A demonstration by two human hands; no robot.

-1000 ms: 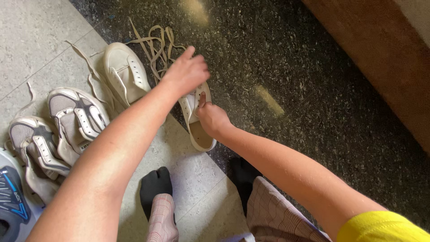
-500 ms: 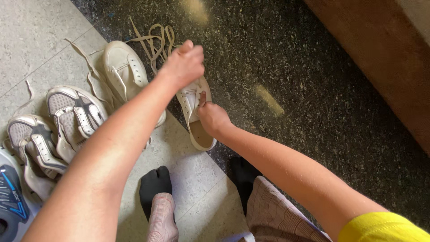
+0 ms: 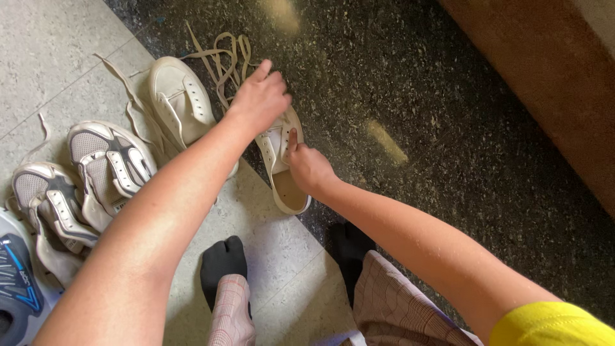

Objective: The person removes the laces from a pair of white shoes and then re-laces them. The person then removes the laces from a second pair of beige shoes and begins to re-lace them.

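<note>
A white sneaker without laces (image 3: 288,192) lies on the floor where the light tiles meet the dark speckled floor. My right hand (image 3: 309,168) grips it at the tongue, with the index finger pressed on the eyelet row. My left hand (image 3: 259,99) reaches across and lies over the sneaker's front, hiding the toe. Its fingers stretch toward a heap of loose beige laces (image 3: 227,54) just beyond. Whether the fingers pinch a lace is hidden. The matching sneaker (image 3: 179,96) lies to the left, also unlaced.
Two grey-and-white trainers (image 3: 109,160) (image 3: 48,198) and a blue-and-black shoe (image 3: 16,275) line the left side. More loose laces (image 3: 122,83) trail there. My feet in black split-toe socks (image 3: 221,263) (image 3: 349,247) are below. A brown wooden edge (image 3: 544,70) runs along the top right.
My left hand, curled like a fist half a second ago, has spread its fingers toward the laces. The right hand has kept its hold on the sneaker.
</note>
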